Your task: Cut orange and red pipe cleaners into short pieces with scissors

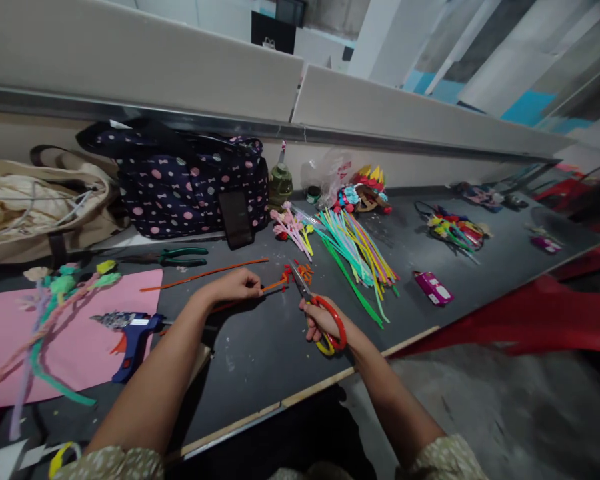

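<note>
At frame centre, the left hand (pixel 235 285) pinches a thin orange pipe cleaner (pixel 273 285) whose long axis runs rightward — straight toward the open blades of the red-handled metal scissors (pixel 317 308), gripped by the right hand (pixel 323 323) just beside.

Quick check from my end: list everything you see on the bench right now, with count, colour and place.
orange pipe cleaner: one, orange, pinched in left hand
scissors: one, red and yellow handles, in right hand
pipe cleaner bundle: many, mixed colours, bench centre
glue gun: one, blue, on pink sheet's edge
pink sheet: one, pink, bench left
pliers: one, green handles, before bag
spotted bag: one, dark with pink dots, rear
phone: one, black, leaning on bag
left hand: one
right hand: one
</note>
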The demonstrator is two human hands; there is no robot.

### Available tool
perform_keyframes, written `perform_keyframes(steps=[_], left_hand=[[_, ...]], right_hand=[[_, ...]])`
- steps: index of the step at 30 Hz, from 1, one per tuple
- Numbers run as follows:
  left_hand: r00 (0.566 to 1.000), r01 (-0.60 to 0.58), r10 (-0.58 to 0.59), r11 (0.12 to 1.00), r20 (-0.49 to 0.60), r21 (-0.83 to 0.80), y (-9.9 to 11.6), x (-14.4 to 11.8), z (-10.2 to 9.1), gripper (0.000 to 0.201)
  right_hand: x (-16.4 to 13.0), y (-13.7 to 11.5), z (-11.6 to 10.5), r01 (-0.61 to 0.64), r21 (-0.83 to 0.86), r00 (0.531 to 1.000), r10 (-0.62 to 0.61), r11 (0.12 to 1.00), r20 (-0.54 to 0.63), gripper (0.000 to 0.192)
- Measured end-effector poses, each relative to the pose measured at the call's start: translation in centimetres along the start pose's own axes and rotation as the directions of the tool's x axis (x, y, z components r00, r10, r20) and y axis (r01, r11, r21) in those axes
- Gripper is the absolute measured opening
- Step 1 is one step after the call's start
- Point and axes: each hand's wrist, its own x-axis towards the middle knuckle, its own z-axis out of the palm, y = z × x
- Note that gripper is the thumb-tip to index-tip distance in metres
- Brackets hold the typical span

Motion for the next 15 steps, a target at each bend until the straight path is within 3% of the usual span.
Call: perform_keyframes(steps=[8,15], left_hand=[[1.000,-0.003,0.003,1.000,-0.005,-0.011,0.2,0.0,0.2,0.030],[1.000,0.014,-0.016,0.992,-0.015,-0.124,-0.5,-0.1,0.0,0.035]], right_hand=[[-0.9,1.1,-0.1,0.006,0.011,0.999,-0.007,1.000,0.033,0.042],[-2.5,-0.1,-0.2,-0.046,-0.052,0.996,0.050,0.998,0.078,0.027]])
